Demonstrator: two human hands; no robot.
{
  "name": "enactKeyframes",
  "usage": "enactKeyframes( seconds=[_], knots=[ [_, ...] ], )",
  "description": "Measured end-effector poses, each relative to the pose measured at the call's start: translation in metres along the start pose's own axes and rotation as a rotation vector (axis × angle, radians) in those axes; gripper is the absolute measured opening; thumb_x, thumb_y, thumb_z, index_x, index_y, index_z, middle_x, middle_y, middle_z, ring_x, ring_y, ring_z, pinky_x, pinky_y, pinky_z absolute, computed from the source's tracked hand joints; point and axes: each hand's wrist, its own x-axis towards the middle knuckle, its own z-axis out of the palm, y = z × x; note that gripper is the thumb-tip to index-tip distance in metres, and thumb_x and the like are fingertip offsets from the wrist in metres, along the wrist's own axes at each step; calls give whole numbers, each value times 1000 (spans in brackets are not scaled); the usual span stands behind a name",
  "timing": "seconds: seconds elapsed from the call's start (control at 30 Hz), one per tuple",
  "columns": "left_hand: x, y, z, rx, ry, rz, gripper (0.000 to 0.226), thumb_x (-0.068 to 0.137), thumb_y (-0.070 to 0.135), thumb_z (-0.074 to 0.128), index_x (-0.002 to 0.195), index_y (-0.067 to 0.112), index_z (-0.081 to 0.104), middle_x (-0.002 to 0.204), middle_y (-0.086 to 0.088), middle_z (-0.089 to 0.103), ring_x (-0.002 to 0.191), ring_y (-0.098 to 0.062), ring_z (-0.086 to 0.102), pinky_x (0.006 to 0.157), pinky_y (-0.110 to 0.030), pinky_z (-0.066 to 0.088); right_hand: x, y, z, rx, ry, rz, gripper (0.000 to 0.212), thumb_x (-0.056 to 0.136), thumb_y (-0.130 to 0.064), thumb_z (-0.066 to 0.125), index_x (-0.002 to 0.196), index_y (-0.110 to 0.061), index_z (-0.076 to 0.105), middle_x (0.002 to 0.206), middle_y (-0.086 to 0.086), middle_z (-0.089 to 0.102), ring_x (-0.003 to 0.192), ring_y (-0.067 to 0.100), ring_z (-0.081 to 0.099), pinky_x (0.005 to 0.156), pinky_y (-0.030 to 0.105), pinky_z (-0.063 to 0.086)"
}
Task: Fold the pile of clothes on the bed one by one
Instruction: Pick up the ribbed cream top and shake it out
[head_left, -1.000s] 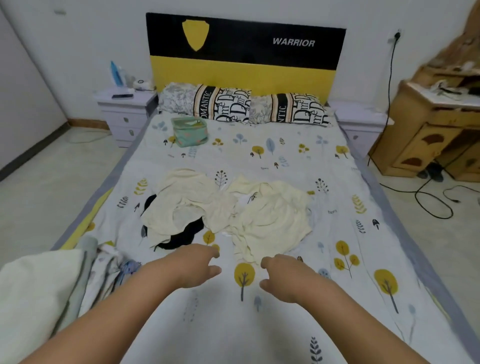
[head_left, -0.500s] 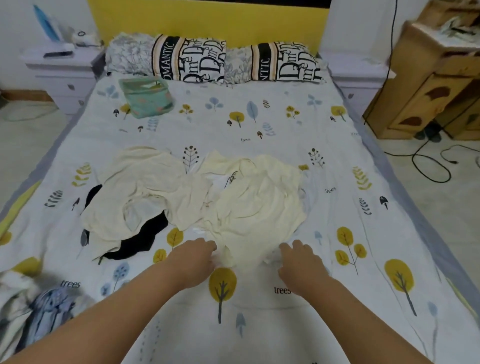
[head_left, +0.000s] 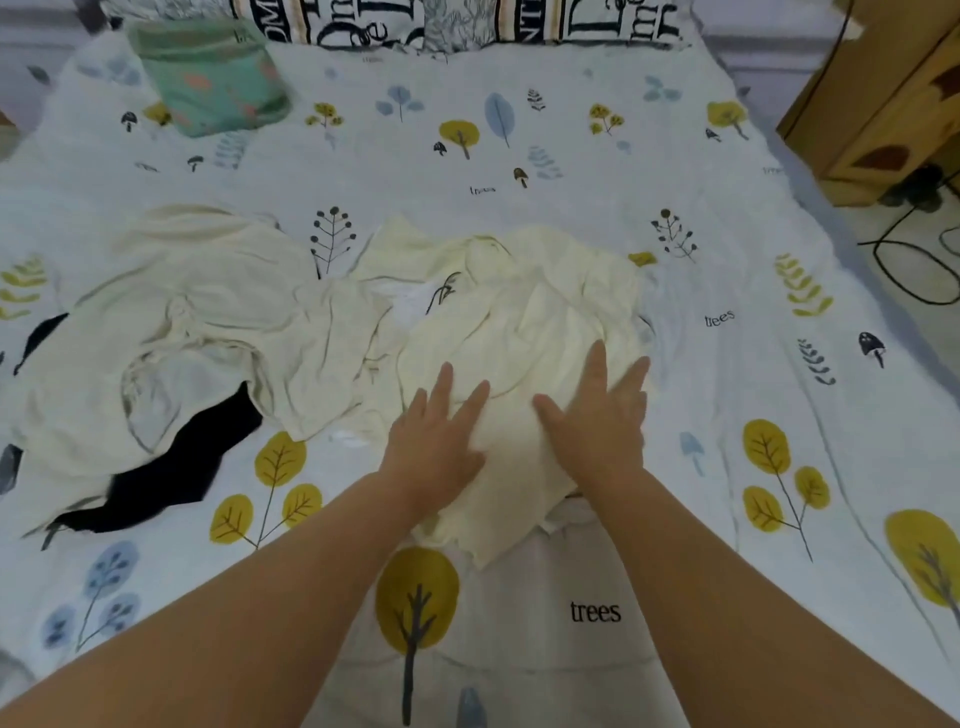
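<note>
A crumpled pale yellow garment (head_left: 524, 312) lies in the middle of the bed. My left hand (head_left: 436, 436) and my right hand (head_left: 597, 415) rest flat on its near part, fingers spread, holding nothing. To the left lies a second cream garment (head_left: 208, 312), rumpled and partly spread. A black garment (head_left: 171, 473) pokes out from under it. A bit of white cloth (head_left: 410, 299) shows between the two cream pieces.
The bed sheet (head_left: 571, 156) has a tree and leaf print. A folded green cloth (head_left: 213, 78) sits at the far left by the patterned pillows (head_left: 467, 21). A wooden cabinet (head_left: 893, 88) and black cables (head_left: 914, 260) are off the bed's right side.
The view has come closer to the bed. Both hands have moved forward from the garment's near edge onto its top and now lie flat with fingers spread.
</note>
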Motion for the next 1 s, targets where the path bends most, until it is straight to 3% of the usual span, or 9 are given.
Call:
enactKeyframes(
  seconds=[0.07,0.13,0.27,0.4,0.53,0.63,0.7,0.8,1.0],
  knots=[
    [0,-8,8,9,-28,46,72,93,40,47,148,36,2,158,0,-8,141,-28,16,110,-42,26,5,-2,7,48,-16,-39,69,90,-24,54,147,-20,15,150,18,17,130,39,31,99,42,34],
    [-4,-13,5,-42,8,88,61,94,37,47,147,31,19,156,0,10,133,-27,34,104,-38,33,-2,-1,12,85,44,-129,46,86,-1,44,130,-12,42,118,14,51,109,32,50,82,33,38],
    [-16,-14,-16,-349,181,25,44,95,31,46,138,20,39,132,-7,43,111,-24,52,91,-32,41,-47,0,9,-106,100,-362,33,74,8,52,99,-12,59,81,3,58,83,26,56,59,26,33],
    [-14,2,-39,-739,346,-204,65,89,45,50,144,19,26,141,-7,34,125,-23,43,99,-28,33,-99,-3,7,-161,135,-693,37,36,-1,79,67,-19,68,59,-4,60,58,16,61,41,17,40],
    [-14,23,-43,-625,130,-242,106,75,42,72,148,28,-3,141,-14,28,117,-29,44,87,-26,32,-134,-3,16,-157,48,-835,23,61,-13,48,59,-22,69,54,-10,58,56,10,59,42,17,43],
    [-29,14,-40,-481,105,-182,75,80,12,61,143,25,22,109,-9,52,91,-25,54,64,-24,37,-147,3,11,-102,-53,-758,10,54,-16,61,58,-23,67,57,-12,59,57,8,60,41,15,41],
    [-42,3,-50,-563,208,-236,48,81,6,57,126,18,46,98,-2,57,91,-24,55,61,-25,33,-153,13,7,-22,-163,-601,32,46,-10,77,73,-24,67,73,-10,62,71,10,63,50,15,45],
    [-69,-8,-79,-750,300,-284,31,83,2,56,109,17,56,89,4,56,87,-22,55,64,-27,37,-153,26,-10,13,-219,-354,24,85,-17,53,107,-24,52,106,-7,49,101,13,49,77,19,37],
    [-132,0,-165,-1031,377,-118,35,81,-6,51,96,24,61,84,2,66,70,-7,62,52,-18,48,-165,9,-51,216,-165,-202,21,86,-11,53,82,-29,43,79,-11,48,71,5,46,64,15,36]
  ],
)
